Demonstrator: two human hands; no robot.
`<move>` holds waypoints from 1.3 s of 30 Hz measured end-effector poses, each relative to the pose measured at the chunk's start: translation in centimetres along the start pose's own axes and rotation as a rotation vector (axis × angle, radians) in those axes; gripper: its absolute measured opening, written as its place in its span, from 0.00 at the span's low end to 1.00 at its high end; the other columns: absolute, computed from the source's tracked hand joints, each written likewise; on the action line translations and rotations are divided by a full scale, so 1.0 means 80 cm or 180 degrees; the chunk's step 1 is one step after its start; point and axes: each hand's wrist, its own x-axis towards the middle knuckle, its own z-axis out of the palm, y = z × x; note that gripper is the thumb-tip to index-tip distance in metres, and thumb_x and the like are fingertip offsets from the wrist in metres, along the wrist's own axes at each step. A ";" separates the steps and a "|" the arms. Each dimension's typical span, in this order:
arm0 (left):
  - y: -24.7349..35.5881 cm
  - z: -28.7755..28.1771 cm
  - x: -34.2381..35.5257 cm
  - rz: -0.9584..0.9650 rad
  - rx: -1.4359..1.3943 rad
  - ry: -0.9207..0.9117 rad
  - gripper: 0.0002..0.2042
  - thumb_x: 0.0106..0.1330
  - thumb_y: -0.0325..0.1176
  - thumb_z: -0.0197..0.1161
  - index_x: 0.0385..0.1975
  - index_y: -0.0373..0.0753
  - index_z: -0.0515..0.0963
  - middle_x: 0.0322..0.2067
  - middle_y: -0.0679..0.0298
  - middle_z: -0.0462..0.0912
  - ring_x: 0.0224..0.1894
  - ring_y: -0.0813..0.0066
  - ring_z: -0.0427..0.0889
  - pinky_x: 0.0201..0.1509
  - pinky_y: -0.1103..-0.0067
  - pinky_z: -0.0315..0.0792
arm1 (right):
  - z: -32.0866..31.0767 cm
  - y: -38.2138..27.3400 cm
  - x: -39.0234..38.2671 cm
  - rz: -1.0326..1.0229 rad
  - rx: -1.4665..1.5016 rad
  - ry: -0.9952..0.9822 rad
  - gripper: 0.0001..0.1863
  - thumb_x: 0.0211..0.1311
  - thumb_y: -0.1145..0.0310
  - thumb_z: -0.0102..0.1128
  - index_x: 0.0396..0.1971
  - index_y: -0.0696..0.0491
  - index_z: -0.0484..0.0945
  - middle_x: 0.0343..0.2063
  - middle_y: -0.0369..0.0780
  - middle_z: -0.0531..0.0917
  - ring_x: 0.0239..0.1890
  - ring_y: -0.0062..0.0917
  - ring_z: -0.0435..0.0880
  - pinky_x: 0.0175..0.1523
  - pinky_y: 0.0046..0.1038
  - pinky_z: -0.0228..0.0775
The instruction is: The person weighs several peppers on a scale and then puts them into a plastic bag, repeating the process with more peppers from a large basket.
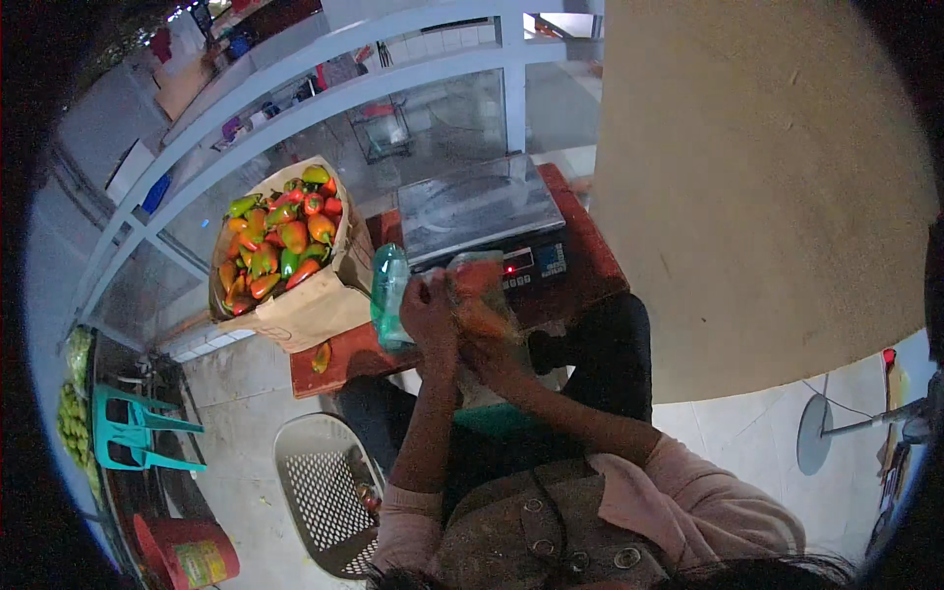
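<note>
A clear plastic bag [479,287] with red and orange peppers inside is held up in front of me, before the digital scale [482,211]. My left hand [429,313] is closed at the bag's left edge, its fingers pinched together. Around the lower part of the bag, my right hand [489,356] grips it, though most of its fingers are hidden. A green see-through plastic item [390,295] lies just left of my left hand; its exact kind is unclear. The scale stands on a red-brown wooden table [595,251], its flat metal plate bare.
Left of the scale, a large paper-lined container [315,305] is heaped with red, orange and green peppers [285,236]. One loose pepper [322,357] lies at the table's edge. A plastic basket [324,492], turquoise stool [143,428] and red bucket [187,549] stand below. A tan panel [757,197] rises at right.
</note>
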 end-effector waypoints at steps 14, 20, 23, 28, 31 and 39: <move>-0.044 0.005 -0.020 0.0068 -0.0438 -0.0145 0.15 0.50 0.39 0.56 0.13 0.34 0.63 0.11 0.65 0.61 0.16 0.77 0.59 0.21 0.78 0.57 | 0.004 0.005 -0.024 0.0458 0.1526 -0.0086 0.11 0.55 0.59 0.43 0.24 0.51 0.67 0.14 0.31 0.64 0.13 0.15 0.61 0.18 0.21 0.53; -0.022 0.010 -0.032 -0.0367 -0.0988 -0.0576 0.12 0.50 0.36 0.56 0.17 0.34 0.67 0.13 0.65 0.64 0.16 0.79 0.61 0.21 0.80 0.57 | -0.017 0.021 -0.009 0.0273 0.2040 0.0170 0.13 0.57 0.61 0.39 0.24 0.54 0.67 0.14 0.34 0.67 0.16 0.17 0.65 0.21 0.23 0.58; -0.026 0.006 -0.033 -0.0480 -0.1092 -0.0828 0.09 0.50 0.35 0.55 0.20 0.34 0.69 0.16 0.65 0.68 0.19 0.79 0.64 0.24 0.81 0.60 | -0.030 0.013 -0.009 -0.1054 -0.1136 0.0463 0.13 0.57 0.62 0.39 0.27 0.57 0.68 0.18 0.39 0.70 0.21 0.25 0.69 0.27 0.26 0.62; 0.012 -0.015 -0.042 0.0501 -0.0427 -0.1048 0.06 0.50 0.29 0.55 0.22 0.34 0.69 0.16 0.68 0.66 0.21 0.84 0.64 0.24 0.86 0.60 | -0.092 -0.038 0.011 -0.2314 -0.2665 0.0889 0.10 0.52 0.66 0.44 0.26 0.58 0.68 0.24 0.41 0.71 0.28 0.34 0.70 0.31 0.27 0.61; 0.040 -0.027 -0.048 0.0025 -0.1440 -0.1617 0.05 0.48 0.26 0.55 0.23 0.35 0.68 0.20 0.68 0.68 0.23 0.83 0.67 0.25 0.86 0.62 | -0.130 -0.040 0.024 -0.2444 -0.1962 0.0793 0.09 0.50 0.68 0.47 0.23 0.59 0.68 0.21 0.41 0.70 0.26 0.31 0.69 0.30 0.27 0.60; 0.114 -0.059 -0.047 0.2041 -0.0439 -0.1399 0.08 0.42 0.25 0.59 0.23 0.36 0.68 0.23 0.62 0.69 0.24 0.70 0.71 0.27 0.80 0.65 | -0.154 -0.091 0.008 -0.1765 -0.1188 0.0111 0.10 0.51 0.66 0.43 0.28 0.56 0.69 0.25 0.42 0.70 0.30 0.35 0.71 0.37 0.27 0.62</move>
